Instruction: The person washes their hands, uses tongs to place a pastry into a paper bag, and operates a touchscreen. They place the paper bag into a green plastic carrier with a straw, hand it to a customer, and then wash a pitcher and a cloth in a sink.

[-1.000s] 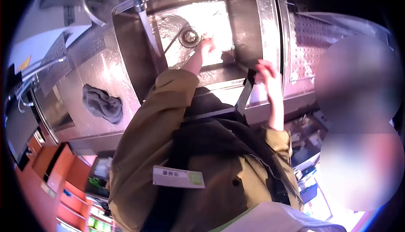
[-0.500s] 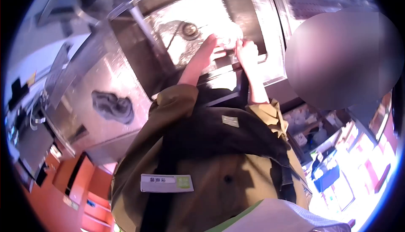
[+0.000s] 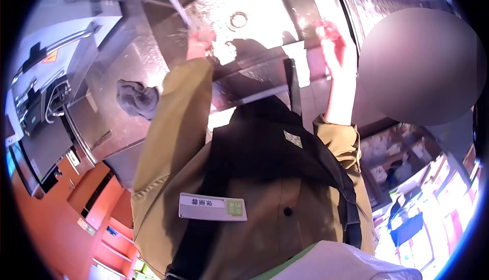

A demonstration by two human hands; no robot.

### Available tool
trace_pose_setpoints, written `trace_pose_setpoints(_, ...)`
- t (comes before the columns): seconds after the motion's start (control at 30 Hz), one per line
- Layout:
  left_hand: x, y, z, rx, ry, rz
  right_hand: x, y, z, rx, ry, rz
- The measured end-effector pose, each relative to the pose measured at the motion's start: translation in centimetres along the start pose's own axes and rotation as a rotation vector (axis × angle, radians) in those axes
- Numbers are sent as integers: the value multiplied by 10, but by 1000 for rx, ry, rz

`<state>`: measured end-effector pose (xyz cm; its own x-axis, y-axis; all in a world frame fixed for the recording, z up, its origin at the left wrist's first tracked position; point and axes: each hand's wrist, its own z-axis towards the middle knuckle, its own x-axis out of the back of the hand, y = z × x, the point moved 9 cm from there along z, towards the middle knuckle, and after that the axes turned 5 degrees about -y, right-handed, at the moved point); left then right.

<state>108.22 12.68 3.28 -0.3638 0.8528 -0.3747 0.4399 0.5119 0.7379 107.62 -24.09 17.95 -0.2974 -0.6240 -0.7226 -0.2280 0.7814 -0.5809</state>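
My left hand (image 3: 201, 39) is in the left part of a steel sink (image 3: 300, 5), at the lower end of a pale, straight streak (image 3: 174, 2) that may be a spout or running water. Droplets splash around this hand, and blur hides how its fingers are bent. Beside it, a bright white patch could be an object or glare. My right hand (image 3: 332, 40) is raised near the sink's right edge, its fingers loosely bent and apart, with nothing visible in them. The round drain (image 3: 238, 20) shows between the two hands.
A crumpled grey cloth (image 3: 137, 99) lies on the wet steel counter (image 3: 135, 58) to the left. Orange shelving (image 3: 107, 214) stands at lower left. Shelves with assorted items (image 3: 402, 158) are at lower right. A blurred round area covers the right side.
My hands were close together over the sink around a bright, whitish thing. Now they are apart: the left moved left to the pale streak, the right moved right toward the edge.
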Motion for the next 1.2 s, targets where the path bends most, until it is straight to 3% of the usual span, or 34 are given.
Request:
trace_pose_setpoints(0.03,11,-5,5,12,36,-9,12,-15,-11,15,-27,179)
trace_pose_setpoints(0.07,22,-11,10,24,72,-18,22,-36,-28,128,78,202)
trace_pose_setpoints(0.1,58,-25,50,60,170,-121,36,-52,-46,241,177,225)
trace_pose_setpoints(0.13,94,-39,87,84,274,-226,51,-62,-59,276,133,276)
trace_pose_setpoints(0.17,121,-61,116,162,444,-532,53,-65,-77,279,230,354)
trace_pose_setpoints(0.23,100,-53,112,240,394,-531,66,-62,-95,107,-259,452)
trace_pose_setpoints(0.27,92,-48,111,274,367,-533,85,-62,-105,200,-50,371)
trace_pose_setpoints(0.37,66,-25,105,281,239,-559,97,-45,-106,261,83,276)
trace_pose_setpoints(0.43,52,-5,78,128,357,-235,84,-29,-101,236,271,73)
trace_pose_setpoints(0.47,49,-11,67,290,443,-190,75,-24,-88,281,212,-266)
trace_pose_setpoints(0.5,56,-30,101,381,66,-213,66,-15,-68,298,158,-585)
trace_pose_setpoints(0.53,42,-22,77,275,187,-131,57,-6,-51,342,120,-896)
trace_pose_setpoints(0.57,34,-5,56,268,274,85,49,20,-30,215,62,-769)
trace_pose_setpoints(0.6,-1,14,20,-87,0,215,43,57,-6,-5,35,-376)
trace_pose_setpoints(0.63,8,10,17,74,212,183,31,96,14,-204,31,-126)
trace_pose_setpoints(0.7,48,-8,40,151,419,208,-1,168,40,-509,17,109)
trace_pose_setpoints(0.77,72,-4,26,188,527,524,-33,227,62,-698,25,151)
trace_pose_setpoints(0.83,63,23,-7,301,582,1073,-70,283,94,-826,39,161)
trace_pose_setpoints(0.93,70,22,-10,243,592,1050,-94,349,130,-862,93,73)
trace_pose_setpoints(0.97,67,23,-8,248,568,1029,-92,356,136,-831,125,17)
trace_pose_setpoints(1.03,61,20,-6,273,634,641,-87,357,150,-759,195,-95)
trace_pose_setpoints(1.07,56,12,-4,294,649,450,-93,320,162,-582,137,-525)
trace_pose_setpoints(1.17,43,11,19,359,485,945,-171,203,177,58,-28,-1762)
trace_pose_setpoints(1.2,20,25,19,245,395,1297,-210,159,170,651,4,-1772)
